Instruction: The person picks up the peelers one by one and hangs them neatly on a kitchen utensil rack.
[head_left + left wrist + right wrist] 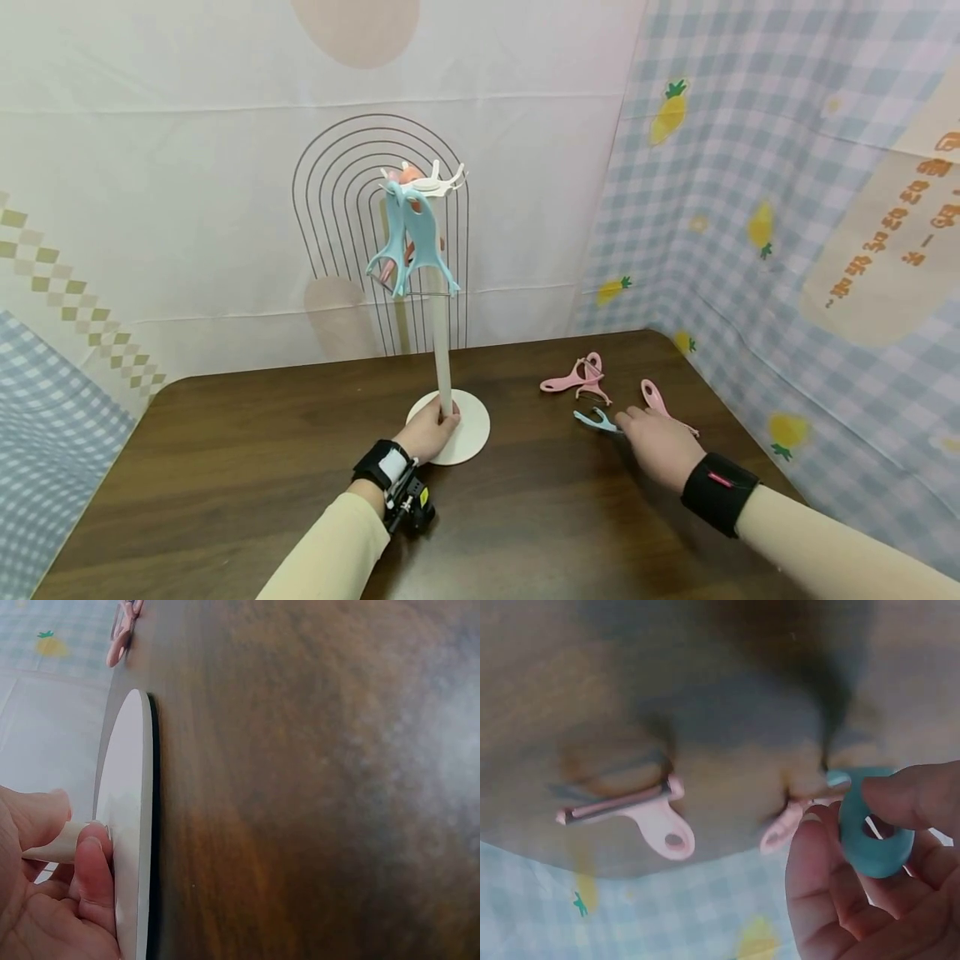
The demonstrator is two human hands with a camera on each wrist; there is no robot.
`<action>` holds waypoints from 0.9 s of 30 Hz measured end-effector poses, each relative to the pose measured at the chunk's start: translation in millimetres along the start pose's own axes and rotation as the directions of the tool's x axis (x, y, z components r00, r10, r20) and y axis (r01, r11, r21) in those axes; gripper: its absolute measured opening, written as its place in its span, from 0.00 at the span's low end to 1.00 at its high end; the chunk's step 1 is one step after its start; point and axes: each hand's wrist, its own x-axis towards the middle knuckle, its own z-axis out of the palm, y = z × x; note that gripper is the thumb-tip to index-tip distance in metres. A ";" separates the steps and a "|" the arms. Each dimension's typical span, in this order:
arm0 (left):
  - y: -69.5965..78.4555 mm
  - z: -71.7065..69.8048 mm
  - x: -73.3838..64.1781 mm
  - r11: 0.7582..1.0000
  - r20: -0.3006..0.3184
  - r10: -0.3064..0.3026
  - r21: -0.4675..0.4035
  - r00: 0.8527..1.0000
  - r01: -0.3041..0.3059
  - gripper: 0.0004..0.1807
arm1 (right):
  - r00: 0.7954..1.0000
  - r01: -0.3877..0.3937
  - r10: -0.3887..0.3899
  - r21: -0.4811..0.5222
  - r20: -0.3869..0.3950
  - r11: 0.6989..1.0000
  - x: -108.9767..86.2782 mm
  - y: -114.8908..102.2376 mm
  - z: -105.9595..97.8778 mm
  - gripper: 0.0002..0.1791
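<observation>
My left hand [427, 432] grips the white pole [440, 350] of a stand low down, just above its round base [474, 427]. In the left wrist view thumb and fingers curl round the pole beside the base [129, 787]. Over at the right, my right hand [666, 446] pinches a light blue peeler [877, 851] by its handle end, which has a hole. Its forked head [597, 420] points left, low over the table. Close beyond this hand lies a pink peeler [652, 396], partly covered by it.
Two more pink peelers [562, 383] lie overlapping on the brown table [262, 467], right of the stand. Blue peelers [423, 233] hang from the stand's white hooked top [433, 185], with pinkish ones partly hidden behind. Patterned cloth [525, 208] hangs behind and at both sides.
</observation>
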 end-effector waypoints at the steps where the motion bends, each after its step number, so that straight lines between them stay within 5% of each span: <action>1: 0.0 0.1 0.0 1.000 0.000 0.000 -0.001 1.000 0.000 0.05 | 1.000 -0.010 0.010 0.020 -0.006 1.000 1.5 1.2 -2.0 0.10; 13: 0.4 1.6 -0.3 1.000 0.006 0.000 -0.015 1.000 0.000 0.04 | 0.997 -0.029 0.045 0.220 -0.067 0.975 19.3 15.7 -11.7 0.14; 27: -1.1 1.6 -0.3 1.000 -0.007 0.018 -0.005 1.000 -0.018 0.02 | 0.987 -0.144 0.161 0.393 -0.009 0.908 32.3 22.1 -23.5 0.06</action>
